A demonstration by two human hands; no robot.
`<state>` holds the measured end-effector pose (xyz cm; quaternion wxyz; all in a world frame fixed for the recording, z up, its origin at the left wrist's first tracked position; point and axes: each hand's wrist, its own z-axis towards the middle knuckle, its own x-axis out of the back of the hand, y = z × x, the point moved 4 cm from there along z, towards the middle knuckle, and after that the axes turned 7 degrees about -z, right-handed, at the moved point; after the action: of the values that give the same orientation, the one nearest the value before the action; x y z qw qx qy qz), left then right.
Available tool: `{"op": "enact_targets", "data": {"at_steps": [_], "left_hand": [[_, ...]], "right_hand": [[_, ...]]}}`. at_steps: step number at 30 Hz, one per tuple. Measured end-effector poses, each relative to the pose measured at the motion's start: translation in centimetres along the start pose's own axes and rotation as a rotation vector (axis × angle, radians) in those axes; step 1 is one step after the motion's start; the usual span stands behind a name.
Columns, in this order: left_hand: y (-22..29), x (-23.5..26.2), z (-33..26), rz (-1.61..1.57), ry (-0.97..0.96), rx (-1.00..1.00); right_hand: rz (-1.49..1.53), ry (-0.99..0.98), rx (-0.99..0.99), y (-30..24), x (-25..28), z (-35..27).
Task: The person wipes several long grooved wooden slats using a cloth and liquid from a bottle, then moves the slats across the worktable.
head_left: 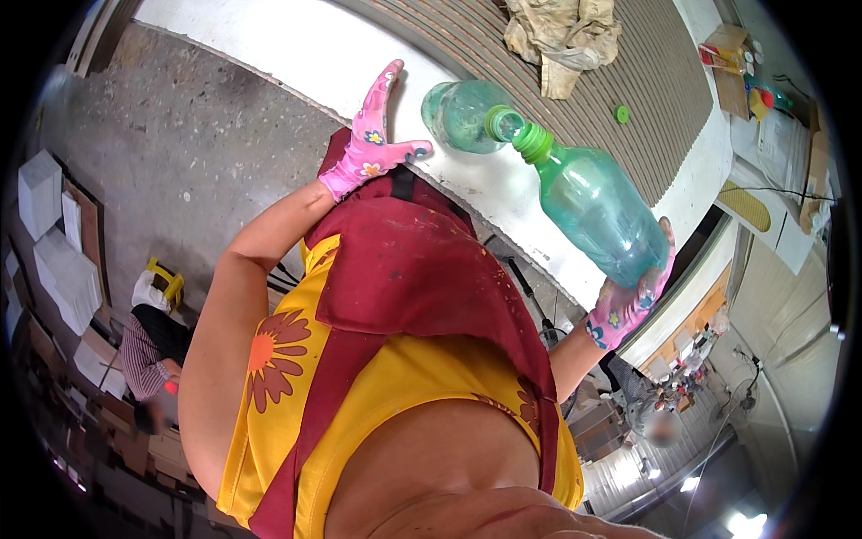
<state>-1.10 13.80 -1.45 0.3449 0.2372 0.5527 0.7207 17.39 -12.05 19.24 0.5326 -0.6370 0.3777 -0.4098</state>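
A: How far along is it?
B: Right hand grips the tilted bottle, neck meeting the second bottle at the table's edge. Looks mid-transfer. Left hand is open, holding nothing. Loose cap still off.

Glossy green plastic bottles, a crumpled cloth rag, ribbed matt board.

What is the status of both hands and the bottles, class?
Right hand grips tilted green bottle, neck to neck with second bottle. Left hand open beside it. Loose cap nearby.
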Motion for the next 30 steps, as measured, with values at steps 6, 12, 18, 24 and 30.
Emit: {"op": "enact_targets", "data": {"at_steps": [6,12,18,24,30], "left_hand": [[-0.08,0.11,-0.03,-0.038,0.020,0.009],[0.38,0.12,0.20,-0.003,0.005,0.054],[0.13,0.32,0.01,-0.004,0.018,0.050],[0.21,0.27,0.21,-0.006,0.006,0.054],[-0.04,0.32,0.16,-0.019,0.005,0.058]], "right_hand": [[-0.019,-0.019,0.040,-0.07,0.04,0.07],[-0.025,-0.029,0.037,-0.12,0.10,-0.07],[-0.043,-0.039,0.051,-0.52,-0.26,-0.42],[-0.096,0.038,0.001,-0.99,-0.42,-0.51],[-0.053,-0.004,0.027,-0.93,-0.41,-0.73]]}}
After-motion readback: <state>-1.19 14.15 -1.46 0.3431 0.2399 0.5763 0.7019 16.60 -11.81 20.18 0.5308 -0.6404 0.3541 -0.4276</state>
